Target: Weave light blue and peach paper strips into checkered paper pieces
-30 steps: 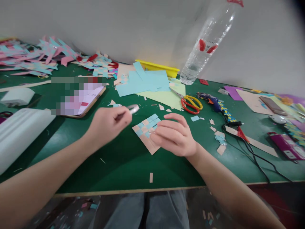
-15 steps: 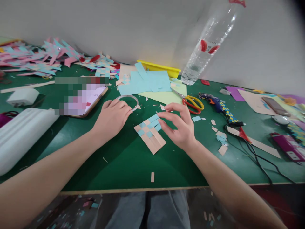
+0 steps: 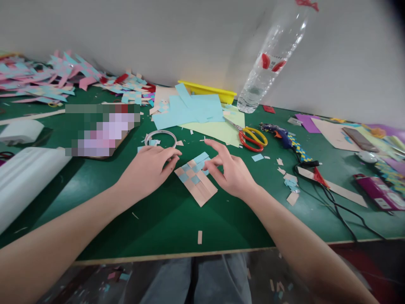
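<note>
A woven paper square (image 3: 199,181) of beige and light-blue strips lies on the green table, turned cornerwise between my hands. My left hand (image 3: 148,169) hovers at its left corner, thumb and forefinger a little apart, with nothing visible in them. Behind that hand a clear tape roll (image 3: 161,134) lies flat, a bit of blue paper showing beside it. On the other side, my right hand (image 3: 229,171) is at the blue strip ends, forefinger stretched out above them. Its thumb and another fingertip are close to a blue strip; whether they touch it I cannot tell.
Scissors (image 3: 253,137) lie right of blue paper sheets (image 3: 196,110), near a leaning plastic bottle (image 3: 268,63). At left are a pixelated phone (image 3: 110,135) and a white box-like object (image 3: 28,177). Cut strips (image 3: 63,76) are heaped at back left; cables (image 3: 335,198) run along the right.
My left hand has let go of the tape roll and come toward the woven square. My right forefinger has lifted and straightened. The whole view has shifted slightly.
</note>
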`<move>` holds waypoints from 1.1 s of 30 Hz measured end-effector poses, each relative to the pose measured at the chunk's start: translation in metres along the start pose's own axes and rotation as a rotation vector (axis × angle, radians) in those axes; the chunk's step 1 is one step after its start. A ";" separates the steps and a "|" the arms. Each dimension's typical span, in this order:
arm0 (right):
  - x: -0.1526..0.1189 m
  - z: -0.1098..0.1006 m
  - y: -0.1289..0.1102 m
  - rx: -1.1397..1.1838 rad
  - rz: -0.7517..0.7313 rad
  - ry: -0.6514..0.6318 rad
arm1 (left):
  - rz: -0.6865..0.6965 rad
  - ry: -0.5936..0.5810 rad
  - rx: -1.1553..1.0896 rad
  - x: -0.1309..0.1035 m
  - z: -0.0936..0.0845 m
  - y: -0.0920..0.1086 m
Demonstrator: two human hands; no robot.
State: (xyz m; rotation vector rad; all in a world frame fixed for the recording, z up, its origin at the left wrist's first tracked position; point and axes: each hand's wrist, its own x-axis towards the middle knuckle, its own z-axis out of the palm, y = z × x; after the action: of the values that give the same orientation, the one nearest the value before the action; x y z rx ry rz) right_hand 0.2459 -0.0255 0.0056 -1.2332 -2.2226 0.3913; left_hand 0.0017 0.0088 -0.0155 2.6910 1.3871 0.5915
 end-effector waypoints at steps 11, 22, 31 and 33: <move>0.001 0.004 0.002 -0.017 0.065 -0.046 | -0.074 -0.027 -0.129 0.000 -0.006 0.008; 0.001 0.009 0.005 -0.071 0.069 -0.098 | -0.175 -0.106 -0.281 0.001 -0.010 0.013; 0.003 0.006 0.004 -0.070 0.096 -0.106 | -0.261 -0.217 -0.443 0.004 -0.013 0.014; 0.004 0.006 0.003 -0.072 0.105 -0.112 | -0.286 -0.244 -0.463 0.004 -0.013 0.013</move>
State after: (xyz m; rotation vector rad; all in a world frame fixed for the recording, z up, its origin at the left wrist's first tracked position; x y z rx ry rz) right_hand 0.2434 -0.0205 0.0005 -1.4015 -2.2893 0.4341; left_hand 0.0088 0.0028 0.0006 2.0809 1.3367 0.4680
